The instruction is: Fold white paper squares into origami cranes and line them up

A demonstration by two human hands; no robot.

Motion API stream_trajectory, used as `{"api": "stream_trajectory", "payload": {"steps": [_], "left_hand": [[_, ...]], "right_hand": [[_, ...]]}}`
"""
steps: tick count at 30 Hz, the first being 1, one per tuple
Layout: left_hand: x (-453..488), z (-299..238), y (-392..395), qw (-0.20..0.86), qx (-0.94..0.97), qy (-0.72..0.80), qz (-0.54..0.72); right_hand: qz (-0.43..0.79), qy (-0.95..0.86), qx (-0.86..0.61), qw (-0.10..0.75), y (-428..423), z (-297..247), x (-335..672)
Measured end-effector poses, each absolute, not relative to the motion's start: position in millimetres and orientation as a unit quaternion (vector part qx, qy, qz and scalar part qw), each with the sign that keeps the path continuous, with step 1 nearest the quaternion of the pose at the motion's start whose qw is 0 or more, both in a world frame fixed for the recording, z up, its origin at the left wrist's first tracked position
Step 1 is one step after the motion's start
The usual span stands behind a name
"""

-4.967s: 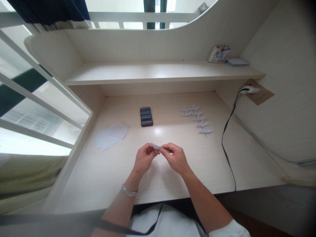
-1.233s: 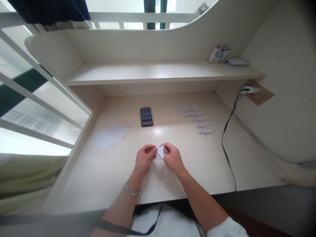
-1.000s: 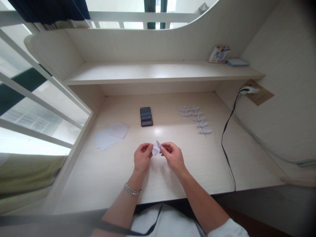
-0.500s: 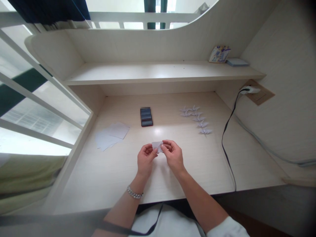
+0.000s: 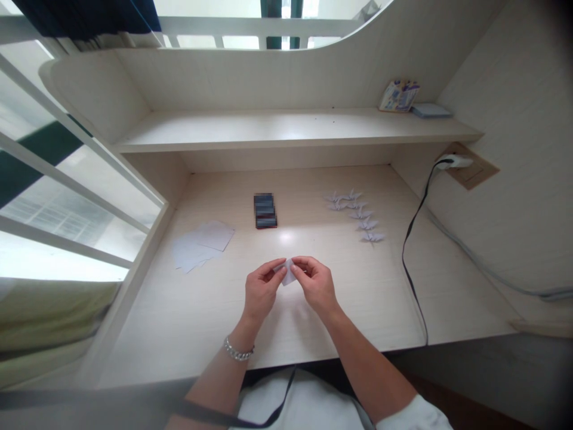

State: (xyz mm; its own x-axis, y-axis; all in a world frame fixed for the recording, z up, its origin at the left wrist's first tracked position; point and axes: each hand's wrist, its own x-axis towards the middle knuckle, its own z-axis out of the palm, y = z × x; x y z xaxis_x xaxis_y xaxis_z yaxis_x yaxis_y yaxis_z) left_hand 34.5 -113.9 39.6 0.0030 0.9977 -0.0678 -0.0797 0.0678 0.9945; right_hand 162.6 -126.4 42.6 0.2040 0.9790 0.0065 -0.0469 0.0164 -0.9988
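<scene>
A small folded piece of white paper [image 5: 288, 275] is pinched between both hands above the middle of the desk. My left hand [image 5: 264, 286] grips its left side with thumb and fingers, a bracelet on that wrist. On the opposite side, my right hand [image 5: 317, 285] holds the paper the same way. Fingers cover much of the sheet, so its exact folds cannot be made out. Several small white paper cranes [image 5: 366, 225] stand in a bent row to the right, apart from the hands. Loose white paper squares [image 5: 203, 243] lie overlapping on the left.
A dark phone-like object [image 5: 265, 210], its face pixelated, lies behind the hands. Along the right side a black cable [image 5: 406, 239] runs from a wall socket [image 5: 470, 167] to the desk's front edge. The shelf [image 5: 268, 128] above carries a colourful box [image 5: 399, 95] and a flat pad [image 5: 430, 111].
The paper has been turned and now sits tilted, with a corner pointing down. My left hand has shifted slightly left and its grip has moved up to the paper's upper edge.
</scene>
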Motion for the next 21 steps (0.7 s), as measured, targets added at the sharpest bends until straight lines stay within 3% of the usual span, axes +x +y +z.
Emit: {"api": "stream_trajectory", "payload": {"steps": [21], "left_hand": [[38.0,47.0,-116.3,0.519,0.480,0.491,0.510]], "right_hand": [[0.462,-0.428,-0.538,0.561,-125.7,45.1,161.5]]}}
